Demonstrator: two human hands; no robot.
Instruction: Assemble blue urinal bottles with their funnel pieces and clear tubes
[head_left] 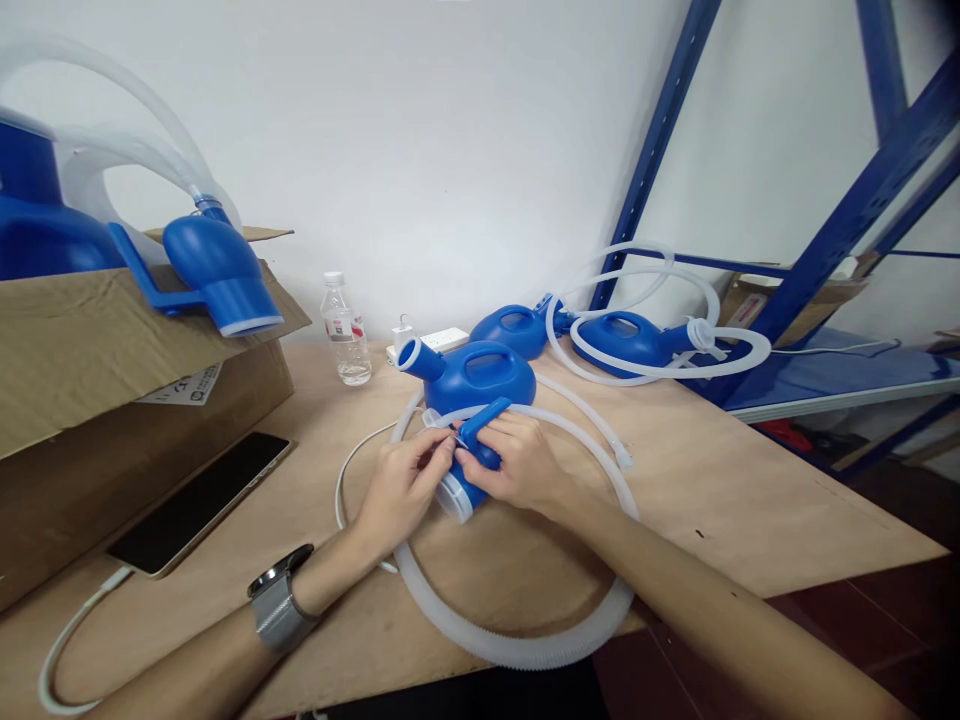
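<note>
A blue plastic funnel head [471,490] with a handle and a translucent rim lies between my hands over the table. My right hand [521,462] is wrapped round its body beside the handle [484,420]. At its neck my left hand [411,478] is closed in a pinch, the fingertips meeting those of the right; a small pale bit shows there, too small to name. A translucent corrugated hose [510,640] loops round both hands on the table. Just behind stands a blue bottle-shaped container [480,378] with a grip and an open spout.
Two more blue containers, one [510,330] behind and another [619,345] with coiled hose, stand farther back. A water bottle [346,335] and power strip [442,342] are near the wall. At left are a phone [201,500] and a cardboard box [150,350]; blue shelving [847,180] rises right.
</note>
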